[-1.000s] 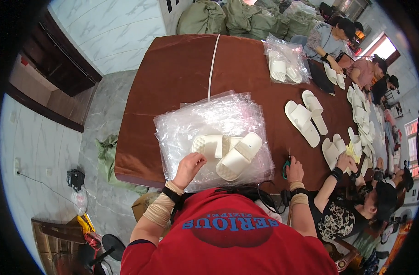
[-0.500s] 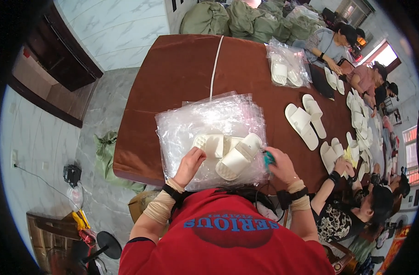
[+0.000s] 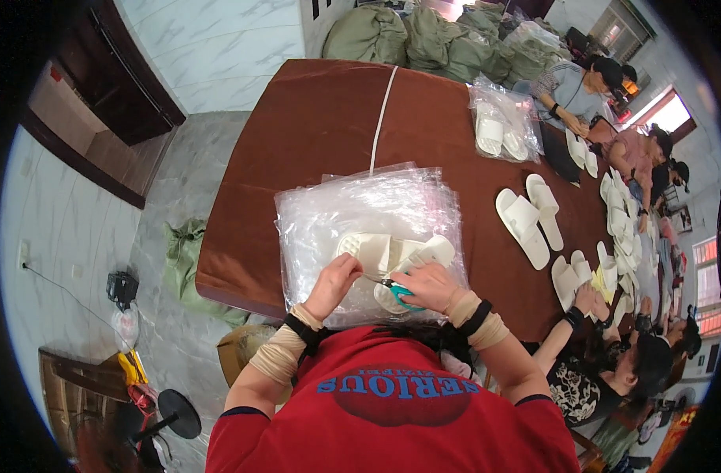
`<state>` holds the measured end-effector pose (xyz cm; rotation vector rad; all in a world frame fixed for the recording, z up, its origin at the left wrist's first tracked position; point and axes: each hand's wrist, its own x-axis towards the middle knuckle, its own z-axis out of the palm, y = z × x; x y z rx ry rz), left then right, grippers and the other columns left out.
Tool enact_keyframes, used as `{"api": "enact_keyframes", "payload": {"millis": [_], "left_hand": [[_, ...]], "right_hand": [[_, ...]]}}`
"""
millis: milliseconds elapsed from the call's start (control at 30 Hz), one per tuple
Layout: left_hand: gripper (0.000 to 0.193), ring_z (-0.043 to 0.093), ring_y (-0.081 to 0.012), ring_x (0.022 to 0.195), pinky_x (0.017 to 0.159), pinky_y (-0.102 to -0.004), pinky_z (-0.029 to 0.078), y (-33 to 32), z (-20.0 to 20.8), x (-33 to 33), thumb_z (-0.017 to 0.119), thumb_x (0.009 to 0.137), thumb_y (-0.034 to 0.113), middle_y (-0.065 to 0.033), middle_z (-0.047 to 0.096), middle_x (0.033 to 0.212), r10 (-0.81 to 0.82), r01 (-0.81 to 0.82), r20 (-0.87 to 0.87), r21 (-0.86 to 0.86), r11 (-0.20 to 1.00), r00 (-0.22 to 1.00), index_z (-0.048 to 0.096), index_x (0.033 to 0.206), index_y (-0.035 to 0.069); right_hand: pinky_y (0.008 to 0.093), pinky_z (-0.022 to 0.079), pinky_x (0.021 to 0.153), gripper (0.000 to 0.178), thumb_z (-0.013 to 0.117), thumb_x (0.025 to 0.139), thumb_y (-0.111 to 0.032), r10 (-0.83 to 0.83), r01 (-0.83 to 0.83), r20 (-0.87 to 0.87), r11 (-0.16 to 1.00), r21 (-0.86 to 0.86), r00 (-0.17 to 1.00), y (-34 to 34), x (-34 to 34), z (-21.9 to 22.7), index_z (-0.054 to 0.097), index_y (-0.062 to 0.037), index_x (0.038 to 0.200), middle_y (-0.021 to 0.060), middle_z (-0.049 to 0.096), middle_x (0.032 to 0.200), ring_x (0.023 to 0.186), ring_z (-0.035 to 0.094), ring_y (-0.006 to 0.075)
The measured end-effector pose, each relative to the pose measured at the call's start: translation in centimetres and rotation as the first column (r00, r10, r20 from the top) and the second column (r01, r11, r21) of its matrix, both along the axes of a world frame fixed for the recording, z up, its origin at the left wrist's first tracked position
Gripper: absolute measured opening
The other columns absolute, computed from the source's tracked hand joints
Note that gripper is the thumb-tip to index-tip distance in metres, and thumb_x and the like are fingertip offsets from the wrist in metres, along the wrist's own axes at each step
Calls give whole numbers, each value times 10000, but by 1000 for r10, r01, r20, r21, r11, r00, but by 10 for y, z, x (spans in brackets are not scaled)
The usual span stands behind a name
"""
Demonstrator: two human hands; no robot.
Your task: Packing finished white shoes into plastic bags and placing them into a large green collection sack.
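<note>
A pair of cream slide slippers lies on a stack of clear plastic bags point(image 3: 305, 229) in front of me. My left hand point(image 3: 334, 285) is pinched closed beside the left slipper point(image 3: 370, 249); whatever lies between its fingertips is too small to make out. Closed around small scissors with teal handles point(image 3: 403, 297) is my right hand point(image 3: 433, 287), over the right slipper point(image 3: 438, 251), partly hiding it. The scissors' blades point left, toward my left fingertips.
More cream slippers point(image 3: 524, 225) lie on the brown-covered table point(image 3: 297, 118) to the right. A bagged pair point(image 3: 493, 134) rests farther back. Several co-workers sit along the right side, one person's hands point(image 3: 587, 299) close by. Green sacks point(image 3: 364, 38) stand behind the table.
My right hand has moved left with the scissors, from beside the bags to over the slippers. My left hand stays pinched by the left slipper.
</note>
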<state>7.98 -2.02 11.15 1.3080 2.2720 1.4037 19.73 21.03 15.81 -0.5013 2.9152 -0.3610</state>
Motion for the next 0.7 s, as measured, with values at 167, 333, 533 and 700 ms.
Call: {"api": "enact_keyframes", "payload": {"millis": [167,333,533,700], "left_hand": [[102,621,-220,744,666,-317,489,-39,15,-3,676,839,5,-106,592,815,204,-217,196,46,975,959,599,906,4],[45,552,-73,780,717,-215,451,-142,37,11,619,903,-7,18,593,848,415,-607,592,163,778,691,612,927,30],[23,527,-67,760,720,-206,405,-270,20,80,595,928,49,25,578,821,730,-916,574,97,388,370,614,914,47],[37,517,-62,727,688,-214,407,-335,-31,153,617,923,71,32,566,779,838,-998,543,8,60,55,620,906,38]], "right_hand": [[465,502,704,391,633,819,-250,-305,300,-19,944,-138,952,32,16,4,568,-128,1185,144,659,903,852,649,337],[477,495,830,430,592,877,-172,-746,745,37,659,-103,665,107,55,-46,521,-116,1297,204,650,1096,999,624,398],[473,511,790,256,631,868,-234,-685,684,-92,688,245,722,155,72,-92,634,-93,1082,153,632,1001,931,614,367],[391,516,661,197,589,922,-178,-654,656,100,717,-236,750,105,21,-61,643,-38,1050,145,645,911,693,634,288]]}}
